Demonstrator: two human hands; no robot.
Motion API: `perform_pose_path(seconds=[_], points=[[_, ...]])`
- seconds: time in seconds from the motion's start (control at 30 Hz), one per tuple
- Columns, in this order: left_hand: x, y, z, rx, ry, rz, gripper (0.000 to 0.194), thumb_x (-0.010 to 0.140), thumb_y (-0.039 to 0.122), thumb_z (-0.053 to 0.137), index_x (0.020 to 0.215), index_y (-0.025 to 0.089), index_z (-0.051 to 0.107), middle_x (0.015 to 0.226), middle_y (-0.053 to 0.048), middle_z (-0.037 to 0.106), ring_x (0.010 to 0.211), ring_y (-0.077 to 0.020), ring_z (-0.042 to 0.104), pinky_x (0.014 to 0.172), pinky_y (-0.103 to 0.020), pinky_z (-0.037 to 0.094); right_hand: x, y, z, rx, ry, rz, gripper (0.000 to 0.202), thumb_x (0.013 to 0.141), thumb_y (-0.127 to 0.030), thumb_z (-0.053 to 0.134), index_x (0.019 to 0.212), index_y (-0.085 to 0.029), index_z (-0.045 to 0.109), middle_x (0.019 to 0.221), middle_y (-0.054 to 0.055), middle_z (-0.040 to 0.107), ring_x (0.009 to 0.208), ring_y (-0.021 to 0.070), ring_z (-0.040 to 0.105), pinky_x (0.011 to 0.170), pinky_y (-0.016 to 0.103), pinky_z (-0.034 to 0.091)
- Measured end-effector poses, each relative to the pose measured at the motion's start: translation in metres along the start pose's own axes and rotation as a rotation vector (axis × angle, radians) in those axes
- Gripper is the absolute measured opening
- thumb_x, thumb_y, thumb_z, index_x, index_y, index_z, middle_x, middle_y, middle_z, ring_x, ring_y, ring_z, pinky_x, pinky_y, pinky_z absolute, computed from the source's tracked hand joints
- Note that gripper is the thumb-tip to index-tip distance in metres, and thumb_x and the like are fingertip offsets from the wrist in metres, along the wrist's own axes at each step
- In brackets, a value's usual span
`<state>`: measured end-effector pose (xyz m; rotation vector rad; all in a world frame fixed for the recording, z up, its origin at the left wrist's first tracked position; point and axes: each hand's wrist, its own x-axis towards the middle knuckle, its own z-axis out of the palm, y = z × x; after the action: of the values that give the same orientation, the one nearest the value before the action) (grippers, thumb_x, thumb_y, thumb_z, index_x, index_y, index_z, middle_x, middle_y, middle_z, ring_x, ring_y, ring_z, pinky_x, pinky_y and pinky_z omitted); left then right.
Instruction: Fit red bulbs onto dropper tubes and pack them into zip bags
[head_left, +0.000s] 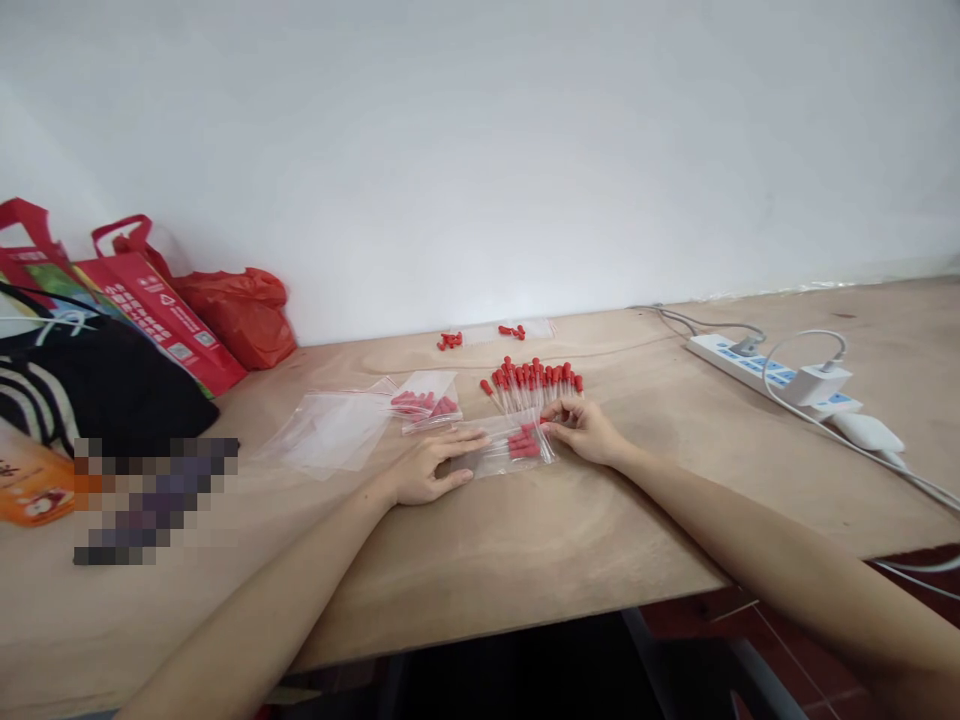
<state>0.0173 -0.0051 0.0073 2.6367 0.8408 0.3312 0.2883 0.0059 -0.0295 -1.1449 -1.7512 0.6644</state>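
My left hand [431, 468] lies with its fingers stretched out over the left end of a clear zip bag [491, 460]. Several droppers with red rubber bulbs [523, 446] show through the plastic at the bag's right end. There, by the bag's mouth, my right hand [581, 430] pinches a dropper [547, 424], of which only a bit of red shows between the fingers. Just beyond the bag lies a fanned pile of loose droppers [532, 376], glass tubes toward me and red bulbs toward the wall.
Left of my hands are a filled zip bag [424, 402] and flat clear bags [330, 432]. Another bag with droppers [487, 334] lies near the wall. A power strip [750, 368] with cables stands right. Red shopping bags [161, 315] and a black bag [112, 380] crowd the left.
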Motion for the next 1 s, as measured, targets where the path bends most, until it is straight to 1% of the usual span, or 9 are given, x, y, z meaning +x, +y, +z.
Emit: perform_pose_path(seconds=[0.1, 0.23, 0.5, 0.6, 0.77, 0.83, 0.9, 0.97, 1.0], points=[[0.0, -0.001, 0.001, -0.001, -0.016, -0.003, 0.041, 0.082, 0.029, 0.045, 0.123, 0.03, 0.041, 0.134, -0.001, 0.035, 0.124, -0.02, 0.031, 0.104, -0.042, 0.021, 0.003, -0.001, 0.002, -0.172, 0.039, -0.065, 0.007, 0.067, -0.026, 0.059, 0.07, -0.019, 0.061, 0.071, 0.002, 0.062, 0.067, 0.0141, 0.051, 0.065, 0.028, 0.041], [-0.001, -0.003, 0.002, -0.012, -0.019, 0.002, 0.041, 0.083, 0.03, 0.045, 0.123, 0.032, 0.041, 0.135, 0.001, 0.034, 0.124, -0.0202, 0.03, 0.103, -0.041, 0.023, 0.006, -0.004, 0.009, -0.241, 0.05, -0.075, 0.005, 0.067, -0.02, 0.059, 0.069, -0.02, 0.063, 0.071, 0.002, 0.063, 0.067, 0.0148, 0.053, 0.066, 0.029, 0.041], [0.0, -0.003, 0.002, 0.028, -0.038, -0.003, 0.042, 0.083, 0.029, 0.044, 0.124, 0.032, 0.04, 0.136, 0.0, 0.033, 0.125, -0.0197, 0.03, 0.103, -0.041, 0.023, 0.008, -0.005, 0.013, -0.203, -0.12, -0.192, 0.023, 0.074, -0.014, 0.046, 0.079, -0.023, 0.067, 0.078, 0.002, 0.066, 0.071, 0.0159, 0.056, 0.071, 0.03, 0.042], [0.0, -0.003, 0.002, 0.04, -0.04, -0.007, 0.041, 0.083, 0.03, 0.043, 0.124, 0.03, 0.04, 0.136, -0.001, 0.033, 0.124, -0.0194, 0.03, 0.103, -0.04, 0.023, 0.006, -0.005, 0.014, -0.216, -0.138, -0.142, 0.02, 0.073, -0.018, 0.05, 0.083, -0.022, 0.067, 0.074, 0.002, 0.066, 0.068, 0.0157, 0.056, 0.065, 0.028, 0.043], [-0.001, -0.003, 0.003, 0.042, -0.035, -0.012, 0.04, 0.083, 0.03, 0.043, 0.124, 0.031, 0.041, 0.136, 0.0, 0.033, 0.125, -0.0194, 0.029, 0.102, -0.039, 0.025, 0.006, -0.005, 0.013, -0.044, -0.186, -0.059, 0.017, 0.074, -0.023, 0.05, 0.083, -0.017, 0.063, 0.073, 0.002, 0.065, 0.062, 0.0133, 0.057, 0.058, 0.024, 0.044], [-0.001, -0.003, 0.003, 0.038, -0.039, -0.017, 0.04, 0.083, 0.03, 0.043, 0.123, 0.031, 0.041, 0.136, 0.0, 0.033, 0.125, -0.0198, 0.03, 0.102, -0.039, 0.024, 0.01, -0.003, 0.006, -0.123, -0.123, -0.053, 0.016, 0.074, -0.025, 0.05, 0.082, -0.018, 0.062, 0.072, 0.002, 0.065, 0.063, 0.0134, 0.057, 0.06, 0.024, 0.043], [-0.001, -0.002, 0.003, 0.032, -0.038, -0.021, 0.04, 0.083, 0.03, 0.043, 0.123, 0.03, 0.042, 0.136, -0.001, 0.033, 0.124, -0.0202, 0.03, 0.103, -0.04, 0.024, 0.016, 0.002, -0.007, -0.301, 0.033, -0.006, 0.014, 0.073, -0.027, 0.05, 0.079, -0.018, 0.06, 0.073, 0.002, 0.064, 0.066, 0.0145, 0.057, 0.062, 0.025, 0.042], [-0.001, -0.002, 0.003, 0.02, -0.031, -0.023, 0.039, 0.083, 0.03, 0.043, 0.122, 0.03, 0.044, 0.135, -0.001, 0.034, 0.124, -0.0206, 0.03, 0.103, -0.04, 0.024, 0.024, 0.009, -0.021, -0.491, 0.224, 0.137, 0.016, 0.074, -0.029, 0.048, 0.08, -0.017, 0.058, 0.079, 0.005, 0.063, 0.073, 0.0175, 0.057, 0.066, 0.028, 0.041], [-0.001, -0.002, 0.003, 0.014, -0.03, -0.025, 0.039, 0.083, 0.03, 0.044, 0.121, 0.03, 0.044, 0.135, -0.001, 0.035, 0.124, -0.0208, 0.03, 0.102, -0.04, 0.024, 0.028, 0.014, -0.027, -0.568, 0.28, 0.236, 0.02, 0.074, -0.031, 0.048, 0.085, -0.016, 0.057, 0.082, 0.007, 0.063, 0.077, 0.0196, 0.057, 0.067, 0.03, 0.04]])
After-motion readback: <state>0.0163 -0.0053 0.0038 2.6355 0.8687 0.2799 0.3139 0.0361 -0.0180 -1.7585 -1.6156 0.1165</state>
